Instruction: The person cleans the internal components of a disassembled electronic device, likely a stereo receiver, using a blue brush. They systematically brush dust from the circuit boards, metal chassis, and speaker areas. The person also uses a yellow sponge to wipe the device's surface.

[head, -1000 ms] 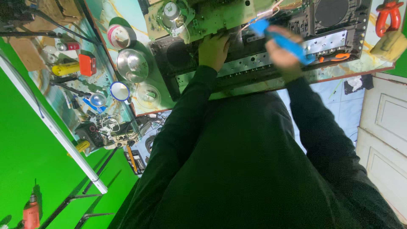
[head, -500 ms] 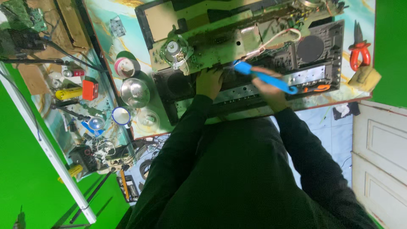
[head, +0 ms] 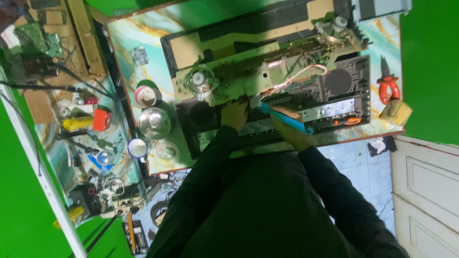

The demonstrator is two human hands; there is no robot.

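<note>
Gripped in the right hand [head: 290,134], one blue-handled brush [head: 282,118] has fingers wrapped round the rear of its handle; its long axis runs slantwise, the pale bristle end pointing up-left at the circuit board [head: 248,76], the handle tail pointing down-right. The left hand [head: 234,113] rests just left of that tip, fingers curled down onto the black front panel [head: 334,102] of the opened audio unit; whether it pinches anything cannot be told.

From the left: one yellow torch [head: 76,123] and one red box [head: 102,119] lie on the cluttered side bench. On the marbled table [head: 126,52] stand one roll of tape [head: 146,95], two clear glass domes [head: 154,123], and one blue-rimmed cup [head: 137,148]. Far right lie one pair of red-handled pliers [head: 388,87] and one tan block [head: 396,112], touching.
</note>
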